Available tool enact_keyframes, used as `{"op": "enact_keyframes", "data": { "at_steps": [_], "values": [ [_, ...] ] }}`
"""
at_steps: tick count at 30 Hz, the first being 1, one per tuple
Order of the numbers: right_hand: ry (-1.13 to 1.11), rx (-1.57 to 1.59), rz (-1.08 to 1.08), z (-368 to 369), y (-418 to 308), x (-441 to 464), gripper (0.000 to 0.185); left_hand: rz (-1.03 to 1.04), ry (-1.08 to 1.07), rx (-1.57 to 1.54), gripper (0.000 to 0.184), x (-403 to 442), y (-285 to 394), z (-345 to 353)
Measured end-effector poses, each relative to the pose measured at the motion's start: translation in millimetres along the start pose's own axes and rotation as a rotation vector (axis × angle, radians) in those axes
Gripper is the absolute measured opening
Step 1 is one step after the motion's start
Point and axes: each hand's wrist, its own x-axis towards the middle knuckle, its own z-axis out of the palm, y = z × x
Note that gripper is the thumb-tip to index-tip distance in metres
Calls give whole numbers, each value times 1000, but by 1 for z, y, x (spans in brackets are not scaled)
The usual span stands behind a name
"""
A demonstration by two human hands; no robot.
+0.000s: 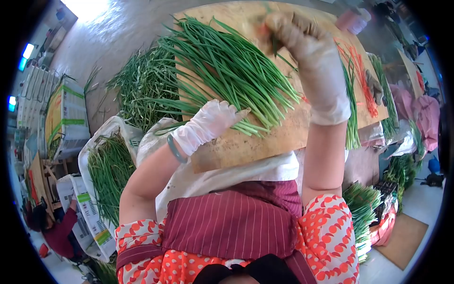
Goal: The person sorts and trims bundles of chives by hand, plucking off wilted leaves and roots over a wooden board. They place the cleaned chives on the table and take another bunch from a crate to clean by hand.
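A large pile of garlic chives (227, 71) lies fanned across the wooden board (222, 154), leaves toward the upper left and pale stems toward the lower right. My left hand (210, 124), in a thin white glove, rests at the pile's lower edge. Its fingers are closed around a few chives whose stem ends stick out below the fingertips. Raised over the board's far side is my right hand (305, 45), in a stained glove with the fingers curled. A blurred bit of green and orange shows at its fingertips, too smeared to name.
Orange-red strips (362, 80) and a grey glove (374, 87) lie on the board's right side, near a pink roll (353, 21). Wilted leaves (146, 85) heap up left of the board. A white crate (85, 156) holds more chives. A person (56, 232) is at lower left.
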Motion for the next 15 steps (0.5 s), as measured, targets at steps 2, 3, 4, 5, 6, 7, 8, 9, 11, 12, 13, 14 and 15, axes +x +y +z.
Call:
{"op": "enact_keyframes", "data": {
  "at_steps": [2, 3, 4, 5, 6, 7, 8, 9, 11, 12, 13, 14, 15],
  "values": [
    [41, -43, -86, 4, -16, 14, 25, 13, 21, 1, 53, 0, -2, 0],
    [-67, 18, -20, 7, -34, 23, 28, 16, 11, 11, 53, 1, -2, -1],
    [-111, 52, 15, 12, -33, 31, 33, 25, -1, 18, 53, 2, -2, -3],
    [-155, 84, 52, 17, -32, 40, 39, 37, -5, 17, 53, 3, -1, -6],
    [-252, -163, -131, 23, -11, 62, 30, 11, -12, -13, 53, 5, 0, -10],
    [-350, -414, -316, 25, 6, 74, 25, -21, -17, -41, 53, 6, 0, -13],
    [-329, -507, -230, 27, 19, 73, 24, -18, -16, -36, 53, 5, 1, -14],
    [-309, -599, -143, 30, 34, 70, 23, 2, -5, -25, 52, 1, 2, -15],
    [-482, -753, 49, 27, 66, 42, 21, 11, 45, -84, 47, -10, 6, -8],
    [-517, -1025, 101, 31, 80, 23, 24, 5, 44, -82, 47, -14, 5, -9],
    [-522, -1153, 150, 33, 103, 1, 29, 35, 41, -98, 43, -17, 4, -12],
    [-610, -1188, 288, 34, 105, -16, 34, 67, 38, -114, 38, -21, 4, -15],
    [-639, -1181, 357, 34, 110, -33, 38, 64, 35, -118, 38, -23, 2, -18]
  ]
}}
